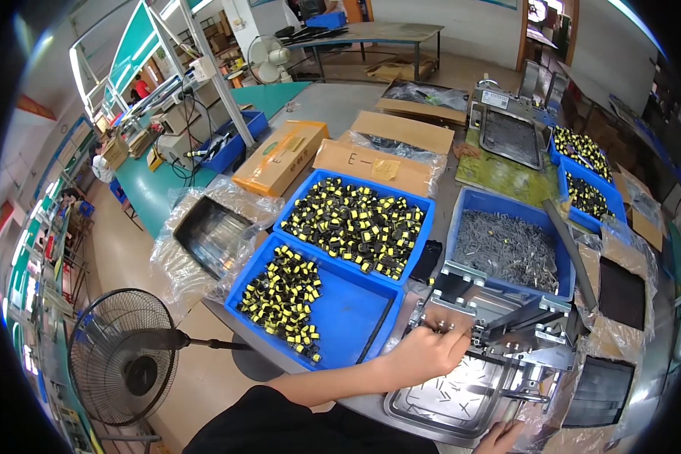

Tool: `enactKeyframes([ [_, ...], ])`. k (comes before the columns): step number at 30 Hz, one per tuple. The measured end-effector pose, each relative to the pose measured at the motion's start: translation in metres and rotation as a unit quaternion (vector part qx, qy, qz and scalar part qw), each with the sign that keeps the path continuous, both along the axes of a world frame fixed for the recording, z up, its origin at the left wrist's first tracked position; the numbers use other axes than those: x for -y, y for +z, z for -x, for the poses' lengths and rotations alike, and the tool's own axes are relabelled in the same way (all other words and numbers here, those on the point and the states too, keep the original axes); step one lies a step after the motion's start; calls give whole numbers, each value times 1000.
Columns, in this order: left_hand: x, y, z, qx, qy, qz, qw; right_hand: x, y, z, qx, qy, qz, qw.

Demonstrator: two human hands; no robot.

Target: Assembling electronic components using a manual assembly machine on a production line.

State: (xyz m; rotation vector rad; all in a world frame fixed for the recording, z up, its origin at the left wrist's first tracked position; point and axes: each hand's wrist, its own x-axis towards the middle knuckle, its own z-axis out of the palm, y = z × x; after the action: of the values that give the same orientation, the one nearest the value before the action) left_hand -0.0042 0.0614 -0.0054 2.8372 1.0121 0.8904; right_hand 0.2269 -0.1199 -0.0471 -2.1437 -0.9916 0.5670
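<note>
My left hand (431,354) reaches in over the metal tray, its fingers pinched together at the front of a metal bench fixture (526,331). Whatever lies between those fingertips is hidden. At the lower edge, my right hand (499,437) is closed around a pale lever handle (511,411) below the fixture. Under my left wrist, a shallow metal tray (408,420) holds several small loose pins. Left of the fixture, a blue bin (348,306) contains small black-and-yellow parts (280,295) heaped on its left side, with a dark strip along its right side.
Behind it stands a fuller blue bin (427,227) of similar parts. A blue bin (461,198) of grey metal pins sits behind the fixture. Cardboard boxes (280,159) and plastic-wrapped trays (213,236) surround the bench. A black floor fan (129,359) stands left.
</note>
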Motion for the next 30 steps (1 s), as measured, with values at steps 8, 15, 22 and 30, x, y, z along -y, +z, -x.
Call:
enactKeyframes([
  [8, -1, 0, -1, 13, 9, -18, 1000, 2, -3, -2, 0, -14, 103, 995],
  [15, -1, 5, -2, 18, 5, -43, 999, 8, -13, -1, 28, -19, 80, 996],
  [22, -1, 5, 0, 16, 9, -30, 999, 2, -3, 5, 1, -28, 71, 997],
  [30, -3, 3, 1, 16, 7, -36, 999, -28, -46, -46, -318, -117, -142, 930],
])
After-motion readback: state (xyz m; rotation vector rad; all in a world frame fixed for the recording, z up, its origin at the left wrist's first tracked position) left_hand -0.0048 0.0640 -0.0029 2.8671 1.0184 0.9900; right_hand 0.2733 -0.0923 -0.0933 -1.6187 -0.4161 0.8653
